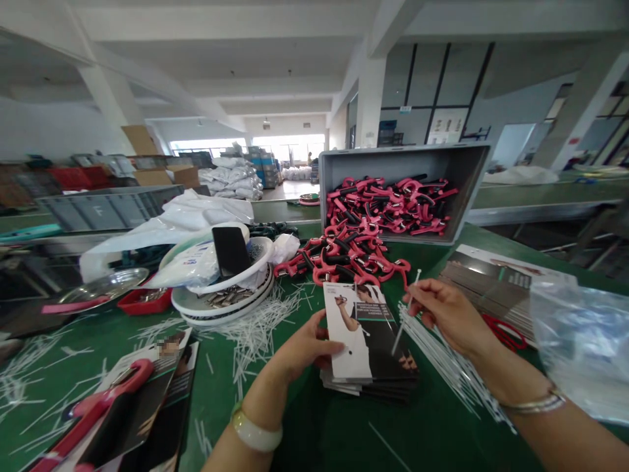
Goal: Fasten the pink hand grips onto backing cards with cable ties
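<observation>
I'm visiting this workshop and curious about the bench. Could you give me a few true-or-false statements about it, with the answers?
1. The right hand pinches a thin white plastic strip. True.
2. The left hand holds a pink tool. False: it holds a printed card.
3. Pink-and-black tools spill from the grey crate onto the green table. True.
4. Both wrists are bare. False: the left wears a pale bangle, the right a metal bracelet.
</observation>
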The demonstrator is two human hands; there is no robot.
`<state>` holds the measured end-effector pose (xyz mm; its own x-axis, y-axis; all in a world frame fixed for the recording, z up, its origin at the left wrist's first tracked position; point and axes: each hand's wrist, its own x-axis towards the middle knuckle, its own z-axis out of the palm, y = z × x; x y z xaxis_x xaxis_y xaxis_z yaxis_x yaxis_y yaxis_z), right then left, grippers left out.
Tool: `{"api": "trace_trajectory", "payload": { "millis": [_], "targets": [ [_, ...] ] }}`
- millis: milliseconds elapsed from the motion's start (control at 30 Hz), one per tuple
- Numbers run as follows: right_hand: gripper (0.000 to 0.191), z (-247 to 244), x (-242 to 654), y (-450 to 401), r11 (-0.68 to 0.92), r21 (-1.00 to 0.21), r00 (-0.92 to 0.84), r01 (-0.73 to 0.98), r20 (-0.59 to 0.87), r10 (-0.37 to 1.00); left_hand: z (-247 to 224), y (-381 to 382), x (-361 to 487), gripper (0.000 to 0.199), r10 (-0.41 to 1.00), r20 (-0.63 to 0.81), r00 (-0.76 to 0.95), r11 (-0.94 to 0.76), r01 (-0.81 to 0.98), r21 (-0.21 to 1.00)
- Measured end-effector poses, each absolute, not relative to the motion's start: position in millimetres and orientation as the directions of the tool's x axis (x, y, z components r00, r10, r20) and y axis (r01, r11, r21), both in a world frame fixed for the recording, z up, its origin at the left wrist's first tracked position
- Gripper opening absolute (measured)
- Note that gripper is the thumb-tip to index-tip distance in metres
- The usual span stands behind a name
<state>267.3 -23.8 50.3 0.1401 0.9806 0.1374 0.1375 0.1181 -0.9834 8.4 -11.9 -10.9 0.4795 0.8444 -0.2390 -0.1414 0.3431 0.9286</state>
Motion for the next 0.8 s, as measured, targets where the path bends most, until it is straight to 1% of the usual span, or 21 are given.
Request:
{"api": "trace_trajectory", "payload": {
  "millis": [67, 133, 233, 333, 433, 533, 633, 667, 733, 800],
  "targets": [
    [0.036, 49.0, 243.5, -37.8, 0.144, -0.982, 0.106, 0.122, 0.157, 0.982, -10.0, -12.7, 9.1, 0.073, 0.851, -0.252, 0.461, 0.352, -0.142, 0.925],
    [0.034, 44.6, 226.9, -48.6, 0.156, -0.967, 0.091, 0.200, 0.176, 0.980, -8.9, -13.0, 10.1, 0.067, 0.849, -0.271, 0.453, 0.373, -0.150, 0.916],
    [0.030, 39.7, 216.9, -56.9, 0.170, -0.931, 0.122, 0.324, 0.219, 0.968, -7.0, -13.5, 11.1, 0.061, 0.845, -0.284, 0.453, 0.390, -0.159, 0.907],
    [0.027, 39.6, 217.9, -59.3, 0.166, -0.902, 0.151, 0.398, 0.243, 0.958, -6.3, -14.0, 12.1, 0.054, 0.864, -0.257, 0.433, 0.362, -0.178, 0.915],
    [0.026, 39.4, 219.1, -59.8, 0.160, -0.899, 0.181, 0.408, 0.252, 0.951, -4.7, -15.5, 14.9, 0.049, 0.877, -0.219, 0.429, 0.334, -0.216, 0.917],
    [0.027, 32.2, 215.9, -60.7, 0.112, -0.948, 0.223, 0.297, 0.183, 0.958, -0.6, -18.6, 17.9, 0.046, 0.867, -0.212, 0.451, 0.354, -0.259, 0.899],
    [0.028, 17.0, 210.0, -63.1, 0.024, -0.997, 0.255, 0.079, 0.044, 0.966, 3.1, -22.2, 18.8, 0.050, 0.785, -0.206, 0.584, 0.428, -0.271, 0.862],
    [0.028, 11.3, 208.1, -64.2, -0.011, -1.000, 0.257, 0.019, -0.006, 0.966, 3.3, -23.2, 19.0, 0.053, 0.741, -0.201, 0.640, 0.450, -0.252, 0.857],
    [0.026, 1.4, 204.8, -66.5, -0.074, -0.996, 0.253, -0.051, -0.084, 0.964, 1.8, -24.6, 20.3, 0.058, 0.665, -0.214, 0.715, 0.450, -0.155, 0.879],
    [0.025, -4.8, 203.0, -68.3, -0.115, -0.992, 0.250, -0.059, -0.127, 0.960, -1.8, -25.0, 23.4, 0.053, 0.636, -0.254, 0.728, 0.385, -0.014, 0.923]
  ]
}}
